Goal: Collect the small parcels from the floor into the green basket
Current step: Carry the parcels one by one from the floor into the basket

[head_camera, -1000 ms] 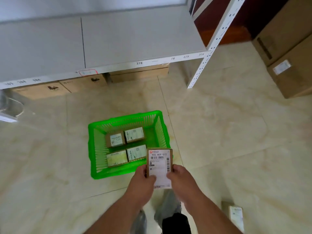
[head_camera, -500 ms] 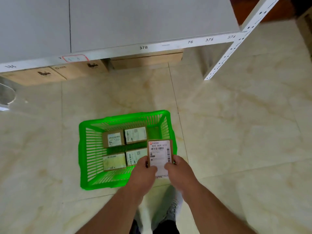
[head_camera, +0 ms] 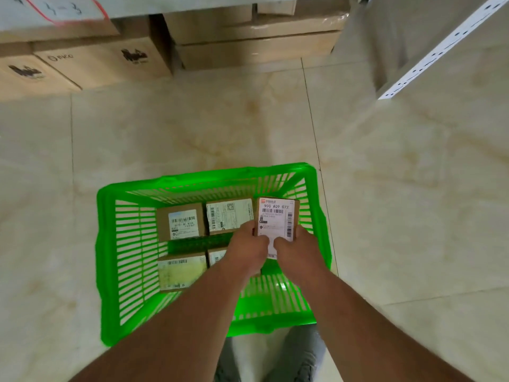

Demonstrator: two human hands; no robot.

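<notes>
Both hands, left hand (head_camera: 249, 248) and right hand (head_camera: 296, 250), clamped on labelled parcel (head_camera: 276, 220) inside green basket (head_camera: 110, 260), four parcels (head_camera: 181, 224) lying within.

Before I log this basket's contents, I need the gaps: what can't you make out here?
Head view only:
- Front right parcel: mostly hidden by the left hand.
- Held parcel: lower edge covered by both hands; the right hand hides whether it touches the green basket floor.
- Small label print: too blurred to read.
- Shelf tag: cut off by the top edge.
</notes>
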